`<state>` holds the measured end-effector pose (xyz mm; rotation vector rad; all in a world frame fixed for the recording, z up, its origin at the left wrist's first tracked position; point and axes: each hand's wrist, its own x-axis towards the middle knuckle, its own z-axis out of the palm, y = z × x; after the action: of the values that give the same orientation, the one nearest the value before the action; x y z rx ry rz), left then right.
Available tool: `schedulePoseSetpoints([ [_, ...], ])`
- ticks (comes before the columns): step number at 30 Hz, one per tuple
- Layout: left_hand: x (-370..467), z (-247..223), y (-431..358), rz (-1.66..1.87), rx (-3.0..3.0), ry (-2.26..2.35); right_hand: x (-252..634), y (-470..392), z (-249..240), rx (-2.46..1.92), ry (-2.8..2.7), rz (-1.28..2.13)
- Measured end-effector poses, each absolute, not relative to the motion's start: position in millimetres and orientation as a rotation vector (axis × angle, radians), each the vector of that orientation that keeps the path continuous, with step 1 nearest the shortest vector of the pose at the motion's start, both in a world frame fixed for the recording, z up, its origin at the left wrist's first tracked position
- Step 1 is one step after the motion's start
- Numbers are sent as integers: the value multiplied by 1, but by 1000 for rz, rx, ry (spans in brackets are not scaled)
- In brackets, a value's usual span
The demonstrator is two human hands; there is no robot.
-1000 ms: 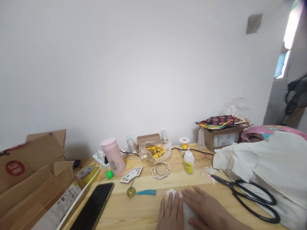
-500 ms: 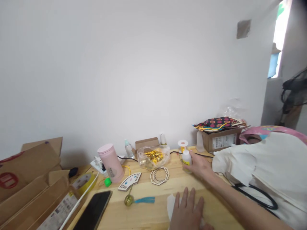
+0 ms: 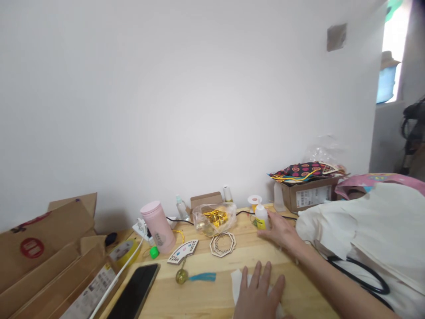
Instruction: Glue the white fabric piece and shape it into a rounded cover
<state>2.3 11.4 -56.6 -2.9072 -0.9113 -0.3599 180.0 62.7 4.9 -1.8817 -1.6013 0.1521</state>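
Note:
My right hand (image 3: pixel 282 232) is at a small white squeeze bottle (image 3: pixel 261 217) with a yellow label, near the back of the wooden table. The thumb lies in front of the bottle's base and the fingers curl behind it. My left hand (image 3: pixel 257 292) lies flat at the front, fingers spread, on a piece of white paper (image 3: pixel 236 281). To the left of the hands are an octagonal wooden frame (image 3: pixel 212 246), a fan-shaped wooden piece (image 3: pixel 183 251), and a golden ball (image 3: pixel 181 276) with a blue tassel (image 3: pixel 203 277).
A clear bag (image 3: pixel 214 219) of golden balls and yellow cords sits at the back by a spool (image 3: pixel 254 201). On the left are a pink tumbler (image 3: pixel 159 228), a phone (image 3: pixel 134 290) and an open carton (image 3: pixel 49 266). White cloth (image 3: pixel 381 226) and a full box (image 3: pixel 310 195) occupy the right.
The bottle has shifted slightly farther back with my right hand, and more of its label shows. My left hand stays on the paper. The view has turned a little.

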Motion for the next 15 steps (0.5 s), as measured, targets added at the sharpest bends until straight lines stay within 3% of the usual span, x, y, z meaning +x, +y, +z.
schedulePoseSetpoints([
  [5,2,-50,9,-310,-2904,-977,191,52,22,-1809,-1592,28],
  [15,-32,-79,31,-647,-2539,-917,158,35,23,-1524,-1880,10],
])
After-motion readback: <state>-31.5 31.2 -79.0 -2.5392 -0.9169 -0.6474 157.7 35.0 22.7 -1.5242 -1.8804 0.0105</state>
